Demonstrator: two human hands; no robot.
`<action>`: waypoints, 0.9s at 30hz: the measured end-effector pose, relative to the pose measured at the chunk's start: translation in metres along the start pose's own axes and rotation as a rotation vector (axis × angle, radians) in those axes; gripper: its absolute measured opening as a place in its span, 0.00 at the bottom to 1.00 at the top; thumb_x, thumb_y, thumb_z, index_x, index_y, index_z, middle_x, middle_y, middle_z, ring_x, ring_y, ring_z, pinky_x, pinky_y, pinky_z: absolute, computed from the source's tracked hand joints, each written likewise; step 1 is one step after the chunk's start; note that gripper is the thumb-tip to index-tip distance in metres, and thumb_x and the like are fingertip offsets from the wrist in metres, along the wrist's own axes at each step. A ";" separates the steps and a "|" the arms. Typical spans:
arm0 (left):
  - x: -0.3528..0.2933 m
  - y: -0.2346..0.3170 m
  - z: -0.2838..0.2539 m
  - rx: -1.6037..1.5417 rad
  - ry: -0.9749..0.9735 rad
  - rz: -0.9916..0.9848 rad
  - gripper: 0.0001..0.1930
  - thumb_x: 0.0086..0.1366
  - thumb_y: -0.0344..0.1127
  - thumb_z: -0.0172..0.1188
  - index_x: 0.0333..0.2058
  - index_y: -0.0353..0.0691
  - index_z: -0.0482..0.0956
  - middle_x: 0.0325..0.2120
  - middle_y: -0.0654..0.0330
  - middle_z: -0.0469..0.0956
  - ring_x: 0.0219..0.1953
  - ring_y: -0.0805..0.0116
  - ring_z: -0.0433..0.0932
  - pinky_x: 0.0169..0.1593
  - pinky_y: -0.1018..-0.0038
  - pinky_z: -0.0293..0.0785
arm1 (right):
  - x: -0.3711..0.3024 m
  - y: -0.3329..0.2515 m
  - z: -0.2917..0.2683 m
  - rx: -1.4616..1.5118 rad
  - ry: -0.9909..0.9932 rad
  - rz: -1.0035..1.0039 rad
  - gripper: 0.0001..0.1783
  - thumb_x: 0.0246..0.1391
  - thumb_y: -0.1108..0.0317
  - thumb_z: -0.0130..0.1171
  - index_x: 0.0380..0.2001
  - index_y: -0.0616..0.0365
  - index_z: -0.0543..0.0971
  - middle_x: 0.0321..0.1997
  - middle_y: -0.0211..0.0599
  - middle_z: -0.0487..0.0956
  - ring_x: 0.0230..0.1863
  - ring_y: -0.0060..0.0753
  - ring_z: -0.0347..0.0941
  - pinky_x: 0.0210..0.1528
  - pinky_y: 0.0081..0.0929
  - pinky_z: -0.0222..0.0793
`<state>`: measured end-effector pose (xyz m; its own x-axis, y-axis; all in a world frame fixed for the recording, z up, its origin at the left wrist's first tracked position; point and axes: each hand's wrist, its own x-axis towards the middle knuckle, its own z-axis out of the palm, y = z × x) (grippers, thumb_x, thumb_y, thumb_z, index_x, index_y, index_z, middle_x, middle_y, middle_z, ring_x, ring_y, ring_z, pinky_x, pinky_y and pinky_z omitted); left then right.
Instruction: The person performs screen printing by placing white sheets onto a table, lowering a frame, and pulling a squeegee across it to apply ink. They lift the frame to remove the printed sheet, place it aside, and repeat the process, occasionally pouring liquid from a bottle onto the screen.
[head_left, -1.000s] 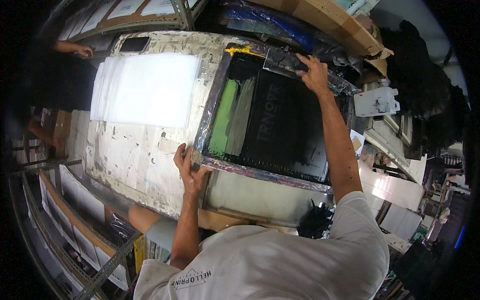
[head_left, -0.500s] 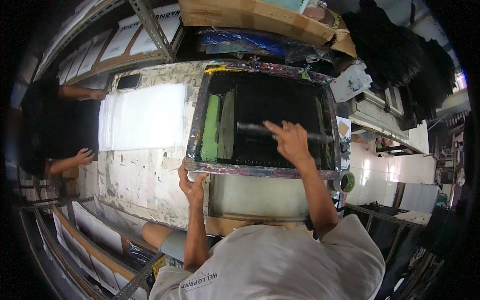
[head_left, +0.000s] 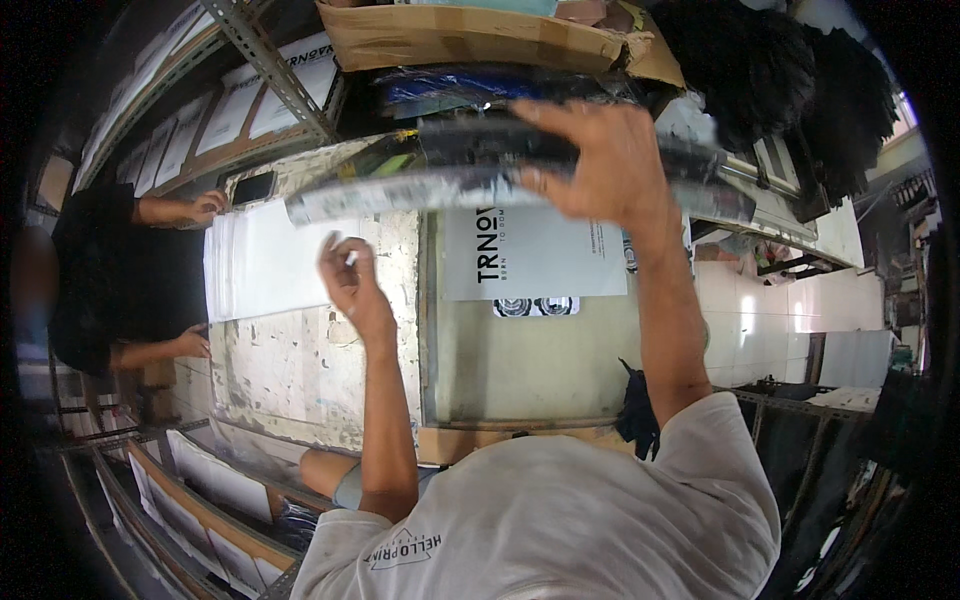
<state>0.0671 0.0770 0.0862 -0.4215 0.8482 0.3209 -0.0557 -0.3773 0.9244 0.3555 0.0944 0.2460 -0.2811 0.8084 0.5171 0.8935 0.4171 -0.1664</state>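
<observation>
Frame [head_left: 400, 195] blurred, its far side too smeared to tell. Right hand [head_left: 608, 165] also blurred and covering part of the frame; can't tell if its fingers grip the dark bar [head_left: 462, 142] behind. Left hand [head_left: 352, 285] slightly blurred, hides a bit of the paper stack [head_left: 270, 265]. Print's [head_left: 570, 262] top hidden under the frame. Box [head_left: 460, 38] cut off by top edge, shirt [head_left: 560, 510] by bottom edge.
</observation>
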 end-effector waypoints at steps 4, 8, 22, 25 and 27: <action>-0.051 -0.110 -0.031 0.644 -0.189 -0.226 0.23 0.61 0.44 0.71 0.47 0.34 0.77 0.41 0.55 0.76 0.44 0.61 0.75 0.48 0.66 0.72 | 0.047 0.017 -0.004 0.054 0.087 0.011 0.30 0.38 0.45 0.74 0.45 0.46 0.87 0.35 0.49 0.85 0.39 0.51 0.83 0.45 0.39 0.77; -0.098 -0.122 -0.016 1.151 -0.407 0.084 0.21 0.59 0.46 0.69 0.39 0.33 0.78 0.40 0.49 0.76 0.43 0.47 0.75 0.42 0.56 0.72 | 0.067 0.023 -0.022 0.116 0.011 0.044 0.31 0.41 0.48 0.71 0.44 0.60 0.85 0.39 0.52 0.85 0.43 0.52 0.80 0.52 0.41 0.73; -0.070 -0.071 0.045 0.550 -0.149 -0.141 0.16 0.69 0.39 0.60 0.31 0.28 0.77 0.19 0.52 0.75 0.22 0.66 0.68 0.29 0.68 0.65 | 0.083 0.038 -0.017 0.020 0.017 -0.006 0.32 0.41 0.46 0.70 0.45 0.59 0.85 0.40 0.55 0.84 0.45 0.54 0.81 0.59 0.44 0.69; -0.054 -0.065 0.040 0.389 -0.121 -0.283 0.13 0.71 0.35 0.57 0.31 0.29 0.77 0.22 0.61 0.74 0.26 0.73 0.66 0.33 0.72 0.65 | 0.086 0.035 -0.016 0.060 -0.002 0.020 0.32 0.41 0.46 0.69 0.46 0.58 0.85 0.43 0.54 0.84 0.48 0.53 0.80 0.59 0.42 0.70; -0.044 -0.066 0.027 0.275 -0.065 -0.330 0.13 0.72 0.34 0.55 0.30 0.31 0.78 0.24 0.65 0.74 0.29 0.76 0.67 0.36 0.75 0.65 | 0.086 0.026 -0.026 0.069 -0.096 0.112 0.33 0.41 0.47 0.69 0.47 0.58 0.84 0.45 0.54 0.84 0.49 0.53 0.79 0.58 0.42 0.71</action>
<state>0.1139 0.0751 0.0167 -0.3630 0.9318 0.0032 0.0691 0.0235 0.9973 0.3638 0.1643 0.3086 -0.2163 0.8862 0.4097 0.8957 0.3471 -0.2778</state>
